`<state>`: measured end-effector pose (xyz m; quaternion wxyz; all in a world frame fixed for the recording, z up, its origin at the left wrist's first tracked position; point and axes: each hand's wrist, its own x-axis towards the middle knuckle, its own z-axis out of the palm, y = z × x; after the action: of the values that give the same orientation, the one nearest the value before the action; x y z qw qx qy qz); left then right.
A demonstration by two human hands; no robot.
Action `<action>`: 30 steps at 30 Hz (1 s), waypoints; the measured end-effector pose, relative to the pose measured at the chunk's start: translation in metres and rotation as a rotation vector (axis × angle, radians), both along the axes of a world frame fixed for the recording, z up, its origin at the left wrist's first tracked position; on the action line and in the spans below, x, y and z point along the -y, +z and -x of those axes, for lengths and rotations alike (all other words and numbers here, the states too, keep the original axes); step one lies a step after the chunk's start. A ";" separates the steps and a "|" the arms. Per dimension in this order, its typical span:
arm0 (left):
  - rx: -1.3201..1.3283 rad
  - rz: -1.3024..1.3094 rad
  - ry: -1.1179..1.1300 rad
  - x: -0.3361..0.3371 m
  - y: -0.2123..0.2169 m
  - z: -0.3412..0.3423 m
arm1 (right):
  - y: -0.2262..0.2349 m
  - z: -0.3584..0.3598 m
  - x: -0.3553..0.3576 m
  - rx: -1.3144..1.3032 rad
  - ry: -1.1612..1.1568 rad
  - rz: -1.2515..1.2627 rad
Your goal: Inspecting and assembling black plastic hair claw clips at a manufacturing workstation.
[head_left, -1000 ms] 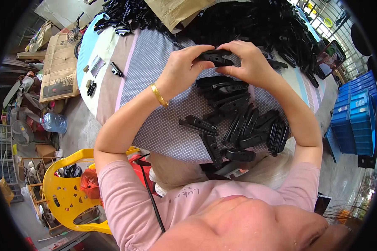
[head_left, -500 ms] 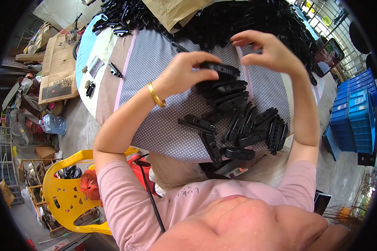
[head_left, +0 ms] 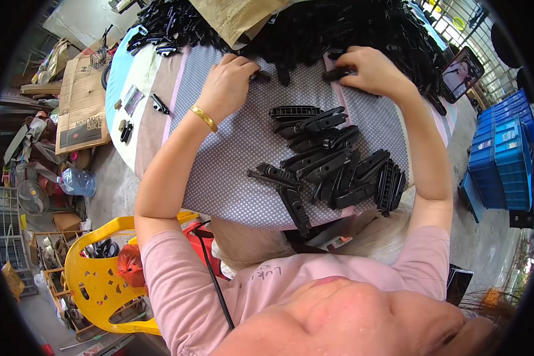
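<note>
My left hand [head_left: 228,84], with a gold bangle at its wrist, is at the far middle of the table, its fingers closed on the end of a small black plastic part [head_left: 260,76]. To its right, my right hand [head_left: 372,72] pinches another dark plastic part [head_left: 337,74] beside the big heap. Between my forearms lies a loose group of long, ribbed black plastic parts [head_left: 323,157], overlapping in a row toward me. A few stick out over the near table edge. Exactly what kind of parts they are, I cannot tell.
A large heap of black parts [head_left: 338,35] covers the far side, with a brown paper bag [head_left: 237,18] on it. A phone [head_left: 461,74] stands at the right rim. Blue crates [head_left: 501,154] are on the right; a yellow chair [head_left: 104,285] stands at lower left.
My left hand has left the middle group, moving up and left; the part it gripped now lies on the group. My right hand has closed on a part. One piece at the near edge no longer shows.
</note>
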<state>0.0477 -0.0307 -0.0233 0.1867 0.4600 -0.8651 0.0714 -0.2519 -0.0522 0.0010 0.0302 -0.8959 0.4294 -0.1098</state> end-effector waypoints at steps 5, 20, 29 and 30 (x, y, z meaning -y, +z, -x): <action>-0.245 -0.221 0.071 -0.013 0.021 0.013 | -0.005 -0.001 0.010 0.432 0.099 0.100; -1.170 -0.912 -0.177 -0.021 0.014 0.023 | -0.003 0.020 0.021 0.123 -0.081 0.109; -1.014 -0.900 -0.140 -0.020 0.002 0.030 | 0.007 0.048 0.024 -0.073 -0.342 -0.002; -0.993 -0.922 -0.142 -0.021 0.002 0.031 | 0.005 0.042 0.023 -0.074 -0.343 -0.002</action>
<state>0.0163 -0.0099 -0.0211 0.3507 0.4129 -0.6470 -0.5366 -0.2939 -0.0753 0.0056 -0.0038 -0.8128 0.5770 -0.0798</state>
